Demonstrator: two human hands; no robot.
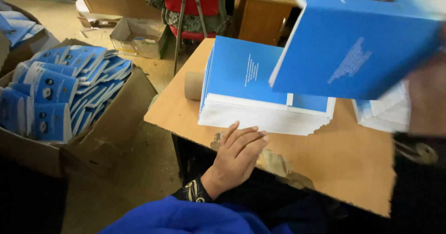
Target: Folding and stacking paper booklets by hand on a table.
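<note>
My left hand (237,157) lies flat on the near edge of a worn wooden table (344,164), fingers together, just below a stack of blue-covered booklets (251,90). It holds nothing. My right hand (427,99) is blurred at the right edge and grips a blue booklet (357,48) lifted above the table, tilted toward me. Another pile of booklets (385,111) lies under it at the right.
A large cardboard box (116,118) full of blue booklets (60,90) stands on the floor at the left. A cardboard roll (193,85) lies beside the stack. Smaller boxes (139,36), a red chair (190,1) and a wooden cabinet (262,15) are behind.
</note>
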